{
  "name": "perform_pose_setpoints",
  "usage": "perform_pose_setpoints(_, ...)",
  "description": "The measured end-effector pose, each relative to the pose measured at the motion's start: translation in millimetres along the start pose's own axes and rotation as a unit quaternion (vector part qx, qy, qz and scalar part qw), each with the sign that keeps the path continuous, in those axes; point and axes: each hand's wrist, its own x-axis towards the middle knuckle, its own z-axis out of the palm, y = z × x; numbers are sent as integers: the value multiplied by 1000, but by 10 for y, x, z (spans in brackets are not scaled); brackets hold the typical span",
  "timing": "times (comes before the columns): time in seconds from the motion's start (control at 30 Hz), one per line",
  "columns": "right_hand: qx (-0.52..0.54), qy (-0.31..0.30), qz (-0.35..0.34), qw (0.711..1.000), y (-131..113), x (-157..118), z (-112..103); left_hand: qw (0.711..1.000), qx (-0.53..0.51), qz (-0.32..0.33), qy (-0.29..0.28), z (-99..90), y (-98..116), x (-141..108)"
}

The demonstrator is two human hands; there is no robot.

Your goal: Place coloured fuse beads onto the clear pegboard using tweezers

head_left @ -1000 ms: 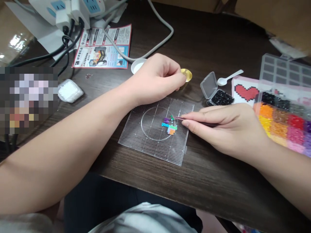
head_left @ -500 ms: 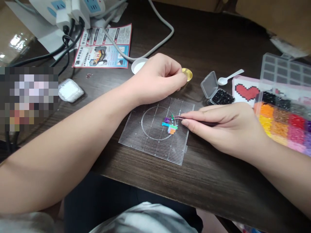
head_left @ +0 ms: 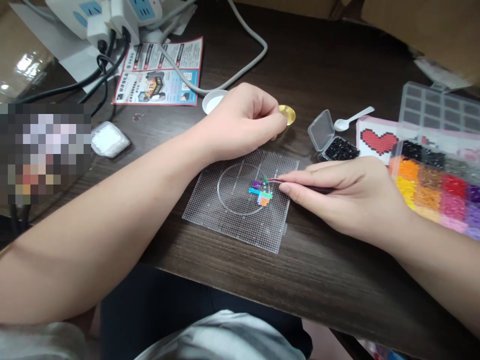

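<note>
Through the head view I find bare tabletop (head_left: 217, 272) between the pegboard (head_left: 221, 217) and the near edge. My left hand (head_left: 249, 120) curls beside the gold dish (head_left: 288, 114); grip undeterminable. Beads (head_left: 258, 192) occupy the pegboard's right half. My right hand (head_left: 348, 200), thumb to forefinger, pinches tweezers (head_left: 313, 188), tips at the beads.

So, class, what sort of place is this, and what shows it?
Probably a craft table in a home or small workroom: a clear pegboard with coloured beads, a sorting box of beads, and a power strip.
</note>
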Motion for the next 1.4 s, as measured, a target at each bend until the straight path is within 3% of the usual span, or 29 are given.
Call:
perform_pose_setpoints(0.33, 36, 9, 12, 999, 33, -9, 9, 1000, 14, -26, 3, -28, 10, -26)
perform_pose_setpoints(0.5, 66, 28, 77, 994, -97, -84, -85, 1000, 11, -16, -22, -67, 0, -40)
perform_pose_setpoints(0.6, 24, 58, 117, 991, -213, -280, -368, 999, 20, -28, -26, -94, 9, -39)
perform_pose_setpoints(0.7, -113, 191, 163, 961, -211, -651, -814, 998, 28, -48, -34, -108, 18, -34)
perform_pose_setpoints(0.73, -182, 235, 183, 937, -171, -800, -979, 998, 31, -52, -35, -110, 23, -35)
perform_pose_setpoints(0.8, -263, 269, 208, 903, -37, -1100, -1294, 997, 39, -51, -34, -111, 36, -42)
perform_pose_setpoints(0.93, -296, 294, 199, 887, 338, -1602, -1696, 997, 49, -46, -29, -113, 48, -57)
perform_pose_setpoints(1.13, -310, 320, 164, 880, 666, -2016, -1700, 997, 52, -50, -23, -113, 55, -67)
perform_pose_setpoints(1.4, -317, 295, 133, 891, 761, -2142, -1620, 997, 63, -47, -23, -102, 89, -77)
